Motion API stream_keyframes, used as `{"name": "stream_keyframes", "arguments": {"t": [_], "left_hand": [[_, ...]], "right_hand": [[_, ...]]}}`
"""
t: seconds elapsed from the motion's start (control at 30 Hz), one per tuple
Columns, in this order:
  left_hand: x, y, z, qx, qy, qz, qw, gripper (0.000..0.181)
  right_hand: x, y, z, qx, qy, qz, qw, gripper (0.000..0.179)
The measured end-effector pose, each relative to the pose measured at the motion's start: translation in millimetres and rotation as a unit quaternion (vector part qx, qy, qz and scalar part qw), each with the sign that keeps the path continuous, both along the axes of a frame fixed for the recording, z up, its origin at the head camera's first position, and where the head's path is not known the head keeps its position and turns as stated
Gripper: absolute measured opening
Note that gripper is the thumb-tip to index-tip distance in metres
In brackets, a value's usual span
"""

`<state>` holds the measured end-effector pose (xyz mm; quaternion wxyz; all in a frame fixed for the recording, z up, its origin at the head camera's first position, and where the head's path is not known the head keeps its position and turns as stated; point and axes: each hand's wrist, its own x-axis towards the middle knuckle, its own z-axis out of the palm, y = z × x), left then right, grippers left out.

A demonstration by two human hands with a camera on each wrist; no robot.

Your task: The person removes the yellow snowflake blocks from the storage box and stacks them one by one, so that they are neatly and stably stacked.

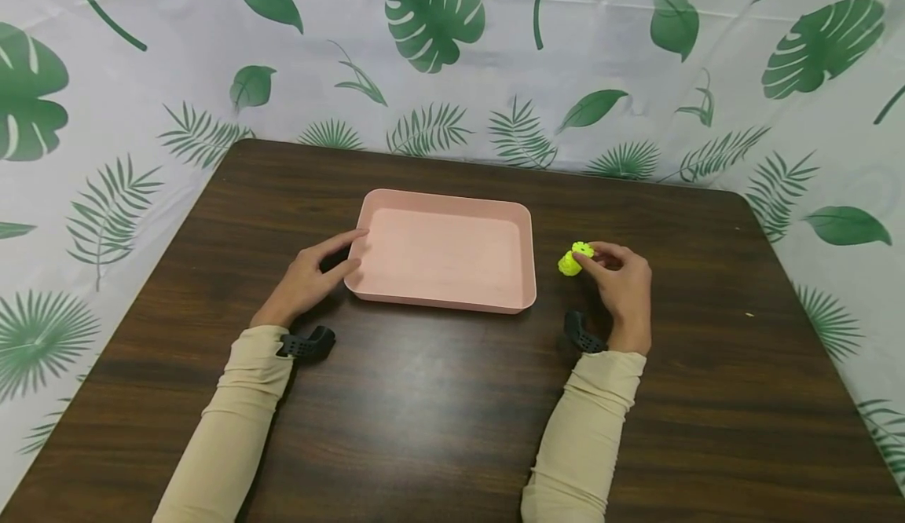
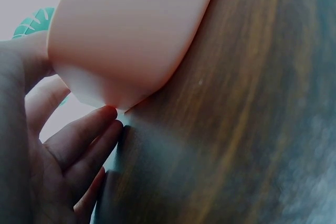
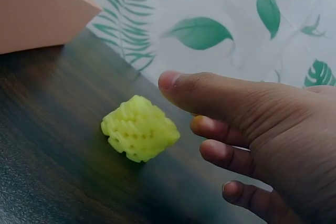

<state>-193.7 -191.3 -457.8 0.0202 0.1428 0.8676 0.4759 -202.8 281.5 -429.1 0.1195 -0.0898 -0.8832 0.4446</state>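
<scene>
A shallow pink tray (image 1: 445,256) lies on the dark wooden table (image 1: 424,397). At its left end, my left hand (image 1: 304,283) holds the side wall, the thumb at the rim. Fingertips (image 2: 107,114) of that hand touch the outside of the tray low down in the left wrist view. To the right of the tray is a bright yellow stack of notched plastic discs (image 3: 140,129). My right hand (image 1: 622,283) is right beside this stack, thumb and fingers spread around its near side. A small gap shows between the fingers and the discs in the right wrist view.
A white cloth printed with green leaves (image 1: 434,16) hangs behind and at both sides of the table. Each wrist wears a black strap mount, the left one (image 1: 311,342) close to the tray's near corner. Tiny pale specks (image 1: 749,315) dot the table's right side.
</scene>
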Motion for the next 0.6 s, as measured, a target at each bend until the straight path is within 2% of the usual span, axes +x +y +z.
{"name": "stream_keyframes", "arguments": {"t": [0.6], "left_hand": [[-2.2, -0.9, -0.3, -0.002, -0.005, 0.001, 1.0, 0.052]], "right_hand": [[-0.9, 2.6, -6.7, -0.002, -0.037, 0.006, 0.9993, 0.041]]}}
